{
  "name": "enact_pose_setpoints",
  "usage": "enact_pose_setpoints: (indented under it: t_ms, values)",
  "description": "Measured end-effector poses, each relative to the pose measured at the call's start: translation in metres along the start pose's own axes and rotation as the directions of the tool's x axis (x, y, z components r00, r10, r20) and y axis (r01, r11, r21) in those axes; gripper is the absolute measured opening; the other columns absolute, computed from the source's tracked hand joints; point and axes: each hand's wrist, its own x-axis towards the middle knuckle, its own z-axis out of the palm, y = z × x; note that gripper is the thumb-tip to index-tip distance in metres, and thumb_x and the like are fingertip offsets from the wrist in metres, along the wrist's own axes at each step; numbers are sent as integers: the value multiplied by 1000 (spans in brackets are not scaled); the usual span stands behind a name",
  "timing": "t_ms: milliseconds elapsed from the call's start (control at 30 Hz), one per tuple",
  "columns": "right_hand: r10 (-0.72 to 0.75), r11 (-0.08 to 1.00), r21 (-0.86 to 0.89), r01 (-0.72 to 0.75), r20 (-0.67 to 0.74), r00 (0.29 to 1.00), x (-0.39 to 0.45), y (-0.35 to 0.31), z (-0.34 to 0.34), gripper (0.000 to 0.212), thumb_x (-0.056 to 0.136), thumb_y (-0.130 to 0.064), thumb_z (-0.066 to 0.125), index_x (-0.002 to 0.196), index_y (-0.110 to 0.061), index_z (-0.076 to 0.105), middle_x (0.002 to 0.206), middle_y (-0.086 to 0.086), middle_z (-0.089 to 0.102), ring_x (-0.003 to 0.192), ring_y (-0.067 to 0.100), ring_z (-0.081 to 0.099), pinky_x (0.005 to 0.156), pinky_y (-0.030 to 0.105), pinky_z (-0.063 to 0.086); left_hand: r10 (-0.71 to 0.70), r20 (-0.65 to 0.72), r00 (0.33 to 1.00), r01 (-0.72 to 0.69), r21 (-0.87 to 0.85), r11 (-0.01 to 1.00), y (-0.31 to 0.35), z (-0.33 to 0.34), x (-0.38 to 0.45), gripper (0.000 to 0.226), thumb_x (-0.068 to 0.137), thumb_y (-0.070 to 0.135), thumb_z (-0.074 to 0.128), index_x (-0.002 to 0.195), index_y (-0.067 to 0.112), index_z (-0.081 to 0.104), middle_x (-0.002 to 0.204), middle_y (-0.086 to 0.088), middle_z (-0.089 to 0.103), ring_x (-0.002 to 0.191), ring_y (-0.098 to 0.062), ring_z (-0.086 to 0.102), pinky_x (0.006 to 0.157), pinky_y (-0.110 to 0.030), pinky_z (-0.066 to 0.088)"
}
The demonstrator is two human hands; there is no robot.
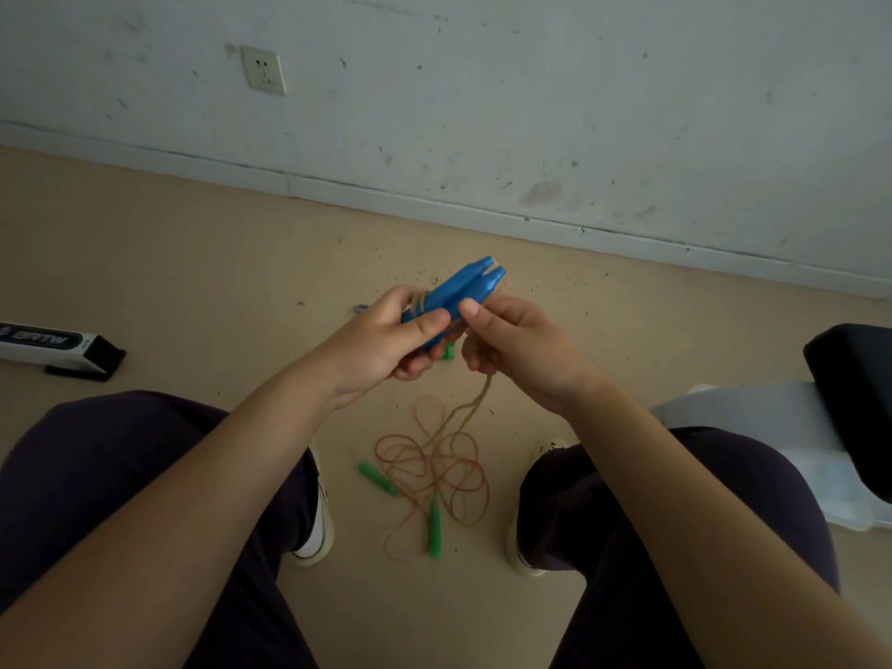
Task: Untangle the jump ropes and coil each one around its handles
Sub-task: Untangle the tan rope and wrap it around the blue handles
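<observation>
My left hand (386,338) grips two blue jump-rope handles (466,287) held side by side, pointing up and to the right, with a few turns of tan rope around them near my fingers. My right hand (511,342) pinches the handles with its thumb and holds the tan rope (475,405), which hangs down to the floor. On the floor between my feet lies a second rope, an orange-red tangle (434,468), with two green handles (379,478) (434,528). The tan rope's loops overlap that tangle.
I sit with both knees apart over a beige floor, white shoes beside the tangle. A long white and black box (58,347) lies on the left. A black object (854,388) on something white is at the right. The wall with a socket (263,70) is ahead.
</observation>
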Motion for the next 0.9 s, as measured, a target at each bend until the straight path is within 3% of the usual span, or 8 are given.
enact_pose_setpoints:
  t_ms: [100,167,300,400,567,667,767,900]
  values:
    - [13,997,-74,-17,-51,999,1,-2,0,35,102,-25,48,99,7,61,78,8,62,55,14,47,51,22,37,25,-8,1000,-24,36,999,0,2,-2,38,103,25,51,139,33,44,76,-7,54,55,-12,44,50,-21,36]
    - [27,994,-99,-33,-65,998,0,-4,2,35,103,-27,47,95,5,59,66,2,60,48,11,43,46,20,35,51,-3,999,-51,50,997,1,4,-3,33,103,24,50,136,27,47,78,-10,54,56,-12,43,49,-22,35]
    - [49,985,-157,-65,-106,993,0,-8,8,38,102,-38,44,96,-5,62,61,10,53,41,8,39,42,18,33,55,-41,998,-53,56,997,1,5,-3,27,101,31,52,126,20,51,75,-5,55,54,-11,43,49,-22,34]
    - [53,973,-220,-76,-108,993,1,-11,7,45,102,-44,41,102,-4,64,54,2,50,42,7,39,43,20,33,94,-106,990,-82,112,990,1,9,-3,21,102,31,51,120,20,52,73,-2,57,51,-11,42,46,-21,34]
    - [36,938,-345,-30,12,999,-1,-7,5,17,101,-25,51,90,-19,63,47,-13,44,43,3,36,45,19,32,92,-312,946,-71,76,995,2,10,1,21,103,29,52,101,9,46,64,-4,53,41,-11,37,39,-20,29]
    - [-9,904,-426,18,24,1000,-1,-6,7,19,99,-22,55,82,-24,63,48,-15,43,46,1,38,49,17,33,86,-367,926,-45,117,992,1,8,4,22,102,30,53,99,9,45,65,-7,53,39,-12,36,39,-21,27]
    - [-38,903,-424,65,70,997,-4,-10,9,23,99,-23,56,78,-15,62,52,-14,43,49,3,38,50,19,33,40,-447,894,11,112,994,1,0,6,26,100,35,57,100,10,51,63,-6,53,39,-8,39,37,-19,30]
    - [-194,875,-442,197,54,980,-5,-15,2,26,100,-16,53,75,-19,59,60,-17,51,54,-1,47,56,11,35,-37,-318,947,91,157,983,-1,-6,5,27,95,39,62,99,12,63,59,-7,53,38,-10,36,37,-19,26]
